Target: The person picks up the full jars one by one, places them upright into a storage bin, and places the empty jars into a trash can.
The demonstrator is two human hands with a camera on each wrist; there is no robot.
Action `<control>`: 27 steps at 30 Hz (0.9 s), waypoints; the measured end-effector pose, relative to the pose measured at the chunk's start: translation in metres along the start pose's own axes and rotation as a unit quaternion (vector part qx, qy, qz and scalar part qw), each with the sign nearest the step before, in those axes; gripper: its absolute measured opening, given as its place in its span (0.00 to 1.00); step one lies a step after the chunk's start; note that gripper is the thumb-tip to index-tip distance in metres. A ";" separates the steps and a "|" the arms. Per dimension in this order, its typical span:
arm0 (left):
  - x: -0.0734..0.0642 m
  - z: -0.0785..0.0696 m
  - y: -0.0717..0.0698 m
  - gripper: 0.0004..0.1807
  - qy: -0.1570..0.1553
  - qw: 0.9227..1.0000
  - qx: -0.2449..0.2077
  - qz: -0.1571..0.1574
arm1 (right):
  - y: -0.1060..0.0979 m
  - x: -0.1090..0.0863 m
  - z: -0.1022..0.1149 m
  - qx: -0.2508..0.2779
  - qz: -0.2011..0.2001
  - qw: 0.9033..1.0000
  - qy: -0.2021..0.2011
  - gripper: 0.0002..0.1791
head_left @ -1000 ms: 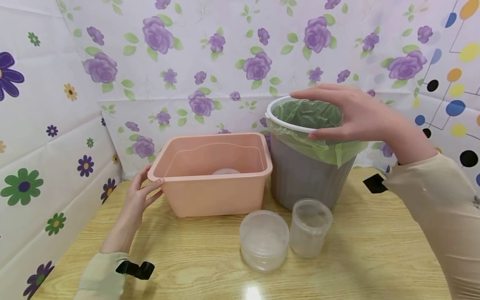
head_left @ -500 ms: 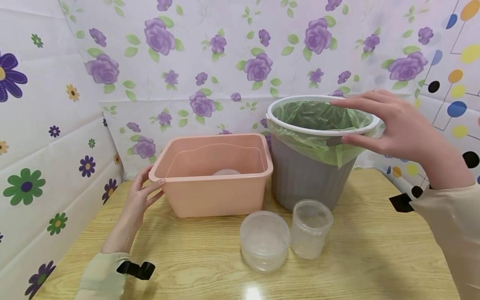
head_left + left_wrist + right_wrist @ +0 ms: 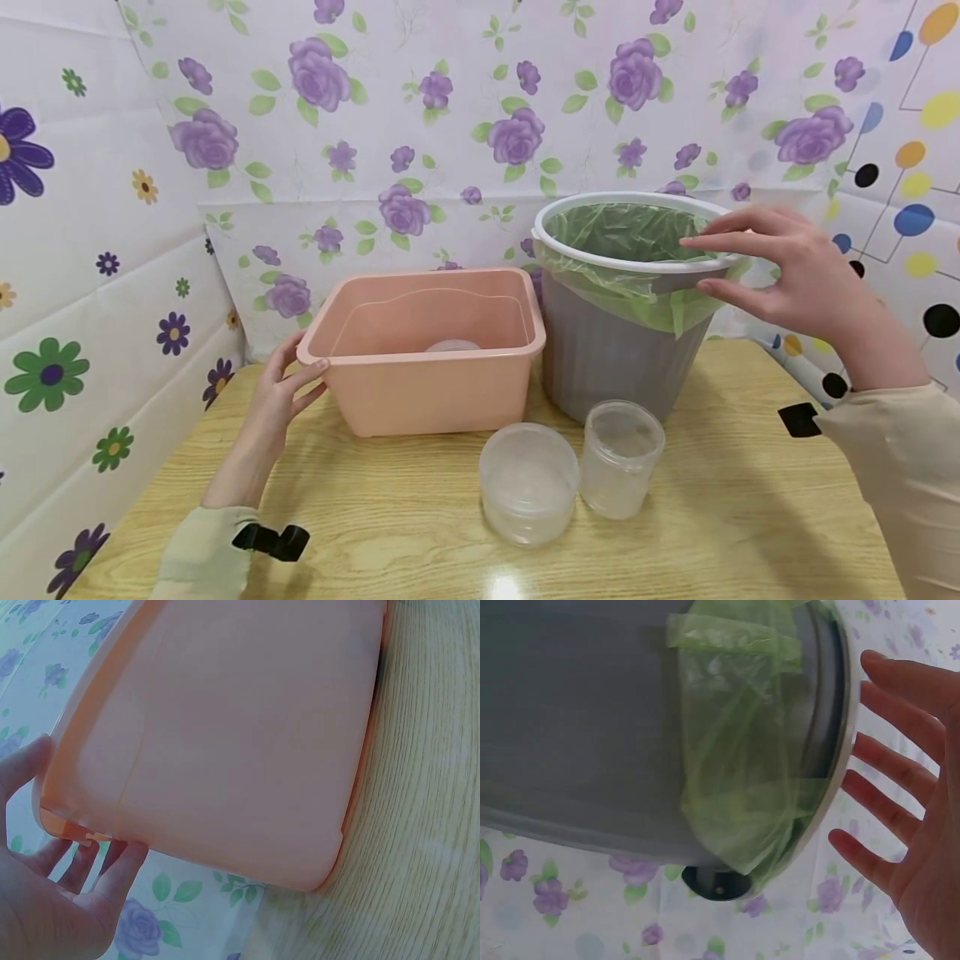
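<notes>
Beside right fingers (image 3: 894, 765) (spread), bin (image 3: 615, 354).

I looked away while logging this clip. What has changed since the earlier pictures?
The right hand has moved rightward and a little lower, from over the mouth of the lined grey wastebasket to its right side; nothing was visibly taken hold of or let go. The left hand still holds the corner of the pink basin; the wastebasket, wide clear container and narrower clear container stayed put.

purple-rose backdrop (image 3: 450, 67) behind; flower-print wall (image 3: 67, 275) left; dotted wall (image 3: 885, 212) right; wood-grain tabletop (image 3: 390, 500), bright glare (image 3: 505, 586).
</notes>
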State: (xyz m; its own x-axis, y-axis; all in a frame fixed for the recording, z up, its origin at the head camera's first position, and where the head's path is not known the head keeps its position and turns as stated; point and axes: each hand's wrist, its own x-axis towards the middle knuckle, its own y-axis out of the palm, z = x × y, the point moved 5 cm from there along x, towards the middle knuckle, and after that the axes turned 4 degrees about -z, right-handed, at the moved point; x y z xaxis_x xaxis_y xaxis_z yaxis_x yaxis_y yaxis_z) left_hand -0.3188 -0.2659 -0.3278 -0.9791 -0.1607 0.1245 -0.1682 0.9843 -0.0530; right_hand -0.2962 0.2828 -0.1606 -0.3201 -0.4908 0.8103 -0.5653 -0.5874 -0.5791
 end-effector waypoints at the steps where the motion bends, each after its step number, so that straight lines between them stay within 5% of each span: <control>1: 0.000 0.000 0.000 0.43 0.001 1.000 0.000 0.000 | 0.001 -0.002 -0.003 0.004 -0.003 1.000 0.000 0.28; 7: 0.000 0.001 0.000 0.42 0.004 1.000 0.002 -0.002 | 0.001 -0.012 -0.020 0.044 -0.031 0.998 0.023 0.24; 15: 0.001 0.002 -0.001 0.42 0.002 1.000 0.005 -0.002 | -0.002 -0.025 -0.033 0.107 -0.140 0.983 0.059 0.14; 21: 0.000 0.002 -0.001 0.43 -0.002 1.000 0.000 -0.006 | 0.001 -0.026 -0.031 0.127 -0.155 0.972 0.127 0.14; 27: 0.000 0.002 0.000 0.42 -0.001 1.000 -0.003 -0.006 | 0.008 -0.033 -0.040 0.146 -0.165 0.964 0.152 0.14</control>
State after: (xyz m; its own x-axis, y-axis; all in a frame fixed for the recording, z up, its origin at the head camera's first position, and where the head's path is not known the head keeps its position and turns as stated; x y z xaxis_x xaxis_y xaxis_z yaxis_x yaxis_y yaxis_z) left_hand -0.3193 -0.2665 -0.3292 -0.9773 -0.1720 0.1238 -0.1787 0.9828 -0.0457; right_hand -0.3205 0.3205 -0.1886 -0.3924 -0.0621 0.9177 -0.4508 -0.8567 -0.2507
